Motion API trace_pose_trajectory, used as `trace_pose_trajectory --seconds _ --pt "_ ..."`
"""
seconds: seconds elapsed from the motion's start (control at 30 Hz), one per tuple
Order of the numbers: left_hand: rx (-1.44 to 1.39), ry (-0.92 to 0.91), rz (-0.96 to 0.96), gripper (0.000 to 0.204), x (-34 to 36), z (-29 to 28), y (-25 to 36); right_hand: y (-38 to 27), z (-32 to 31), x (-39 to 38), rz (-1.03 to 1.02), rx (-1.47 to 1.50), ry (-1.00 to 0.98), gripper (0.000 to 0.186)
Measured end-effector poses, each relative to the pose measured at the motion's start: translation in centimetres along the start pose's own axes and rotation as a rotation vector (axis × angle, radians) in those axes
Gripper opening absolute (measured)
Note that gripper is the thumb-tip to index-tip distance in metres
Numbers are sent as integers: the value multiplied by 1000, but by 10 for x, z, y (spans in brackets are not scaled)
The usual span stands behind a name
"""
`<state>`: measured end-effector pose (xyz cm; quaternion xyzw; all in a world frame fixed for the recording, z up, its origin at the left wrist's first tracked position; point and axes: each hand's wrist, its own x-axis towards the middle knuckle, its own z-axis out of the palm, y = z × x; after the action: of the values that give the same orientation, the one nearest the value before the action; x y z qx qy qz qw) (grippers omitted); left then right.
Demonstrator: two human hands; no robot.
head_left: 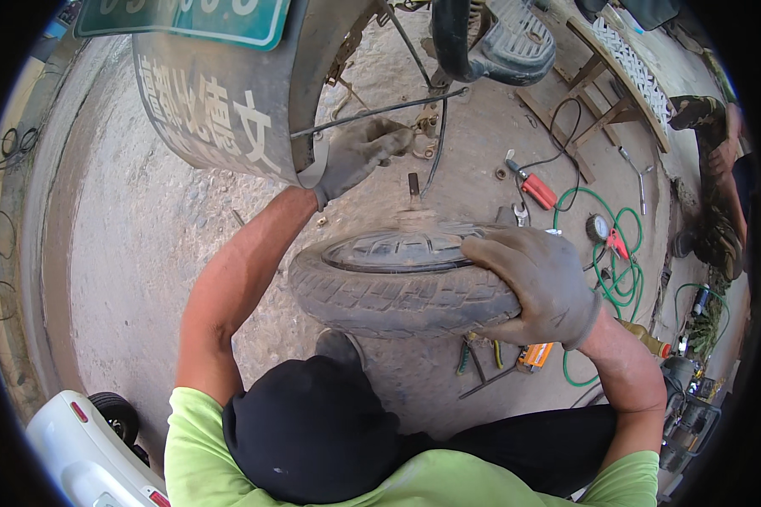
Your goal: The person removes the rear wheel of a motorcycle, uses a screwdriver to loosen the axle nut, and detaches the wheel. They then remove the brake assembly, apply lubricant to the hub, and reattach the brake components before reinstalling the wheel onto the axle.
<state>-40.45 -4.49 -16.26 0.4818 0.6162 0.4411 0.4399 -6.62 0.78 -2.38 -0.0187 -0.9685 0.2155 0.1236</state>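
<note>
A wheel with a dark, dusty tyre [397,291] is tilted in front of me, and a threaded axle end [413,184] sticks up beyond its hub. My right hand [537,283], in a grey glove, is closed on the wheel's right side, thumb side over the rim. My left hand [359,159], also gloved, reaches past the edge of a grey mudguard [207,110] with printed characters. Its fingers are bent inward beside a rusty metal bracket [425,135]; what they pinch is hidden. A thin rod [372,112] crosses just above that hand.
On the ground at right lie a red-handled tool [539,192], a wrench [522,215], a green hose [621,283] with a pressure gauge [598,226], and an orange box [534,357]. A wooden bench [609,68] stands far right, near another person [723,169]. A white car [84,452] is lower left.
</note>
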Motion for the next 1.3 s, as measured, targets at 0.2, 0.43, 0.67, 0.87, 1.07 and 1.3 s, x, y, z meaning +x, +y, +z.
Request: trace_pose_trajectory --seconds 0.2,0.43,0.67,0.87,1.07,1.3 --pt "-145 -119 -175 46 30 10 1 0 2 -1 45 2 -31 91" --pt "24 -341 50 53 25 39 0 -2 2 5 37 8 -39 94" --pt "-432 -128 -209 40 27 50 2 3 2 0 -1 32 -51 90" --pt "-425 -73 -248 48 31 51 9 20 -2 8 -66 66 -55 91" --pt "38 -57 -155 51 26 45 25 29 1 9 -149 70 -15 82" --pt "119 -78 -32 46 24 36 18 20 0 7 -154 16 12 73"
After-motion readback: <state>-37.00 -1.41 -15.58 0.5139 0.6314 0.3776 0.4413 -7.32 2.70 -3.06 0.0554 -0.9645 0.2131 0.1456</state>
